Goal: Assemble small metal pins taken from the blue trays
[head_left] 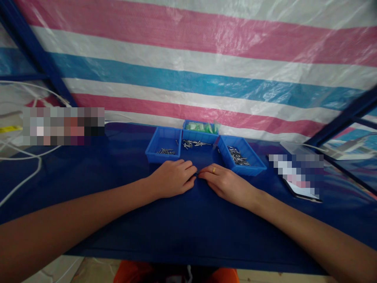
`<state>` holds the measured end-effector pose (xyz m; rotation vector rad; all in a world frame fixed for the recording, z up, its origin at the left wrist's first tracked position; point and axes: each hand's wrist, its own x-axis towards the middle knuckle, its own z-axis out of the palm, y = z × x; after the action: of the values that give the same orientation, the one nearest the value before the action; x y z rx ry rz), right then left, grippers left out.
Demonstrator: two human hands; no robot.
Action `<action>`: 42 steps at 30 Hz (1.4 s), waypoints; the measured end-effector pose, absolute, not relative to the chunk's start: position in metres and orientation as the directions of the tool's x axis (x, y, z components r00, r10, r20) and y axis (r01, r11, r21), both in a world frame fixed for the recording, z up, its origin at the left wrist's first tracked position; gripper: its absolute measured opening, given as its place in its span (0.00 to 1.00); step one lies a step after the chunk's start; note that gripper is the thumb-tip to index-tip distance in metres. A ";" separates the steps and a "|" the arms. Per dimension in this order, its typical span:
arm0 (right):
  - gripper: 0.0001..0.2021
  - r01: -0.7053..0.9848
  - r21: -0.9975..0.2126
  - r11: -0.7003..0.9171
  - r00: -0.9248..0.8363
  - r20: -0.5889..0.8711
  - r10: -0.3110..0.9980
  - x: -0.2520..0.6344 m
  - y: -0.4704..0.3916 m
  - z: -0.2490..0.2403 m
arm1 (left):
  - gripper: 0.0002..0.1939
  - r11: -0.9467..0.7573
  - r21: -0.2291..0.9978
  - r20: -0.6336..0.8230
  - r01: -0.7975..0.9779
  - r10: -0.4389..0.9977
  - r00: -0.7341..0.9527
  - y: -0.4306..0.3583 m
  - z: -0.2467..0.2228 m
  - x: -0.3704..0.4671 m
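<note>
My left hand (175,179) and right hand (228,182) pinch a tiny dark thing (197,173) between their fingertips, over the blue table (182,228). Just past them, shiny metal bits (239,157) fill part of two blue boxes (163,158).

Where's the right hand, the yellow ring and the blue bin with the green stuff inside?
Right hand (226,181): head view, on the back of the hand.
Yellow ring (214,170): head view, on its band.
Blue bin with green stuff (202,136): head view, on its front wall.
</note>
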<state>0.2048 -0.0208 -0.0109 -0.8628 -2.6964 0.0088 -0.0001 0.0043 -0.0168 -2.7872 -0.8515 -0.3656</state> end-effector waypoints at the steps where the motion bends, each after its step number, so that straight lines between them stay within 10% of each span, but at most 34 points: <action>1: 0.13 0.559 -0.109 0.822 -0.773 0.289 0.565 0.204 -0.021 -0.010 | 0.11 -0.816 -0.126 0.293 0.564 0.512 0.807 0.005 -0.017 0.000; 18: 0.12 0.509 -0.156 0.847 -0.759 0.383 0.527 0.204 -0.024 -0.011 | 0.12 -0.860 -0.125 0.308 0.495 0.440 0.843 0.007 -0.019 -0.001; 32: 0.12 0.671 0.146 0.727 -0.739 0.208 0.641 0.207 -0.020 -0.007 | 0.12 -0.840 -0.108 0.309 0.531 0.479 0.821 0.006 -0.018 -0.001; 42: 0.10 0.651 0.116 0.751 -0.757 0.181 0.628 0.209 -0.017 -0.008 | 0.09 -0.859 -0.097 0.322 0.502 0.450 0.833 0.006 -0.017 0.000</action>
<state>0.2093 -0.0167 -0.0081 -1.0336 -2.8160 -0.2595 -0.0005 0.0064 -0.0171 -2.8351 -0.7432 -0.4331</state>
